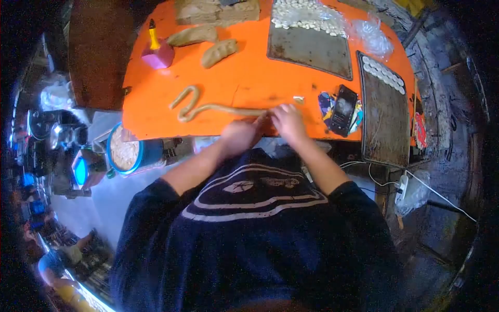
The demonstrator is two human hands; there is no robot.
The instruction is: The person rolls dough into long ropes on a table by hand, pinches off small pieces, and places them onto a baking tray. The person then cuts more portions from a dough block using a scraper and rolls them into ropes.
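A long, thin rope of tan dough or clay lies on the orange tabletop, looped at its left end. Its right end runs up to my hands at the table's near edge. My right hand is closed with its fingertips on that end of the rope. Close beside it, my left hand is smeared by motion, and its fingers do not show clearly. Two thick lumps of the same tan material lie farther back, near a larger block.
A pink container with a yellow neck stands at the back left. Dark trays hold white pieces, with a clear plastic bag alongside. A phone lies at right. Below left is a blue tub; another person sits beyond.
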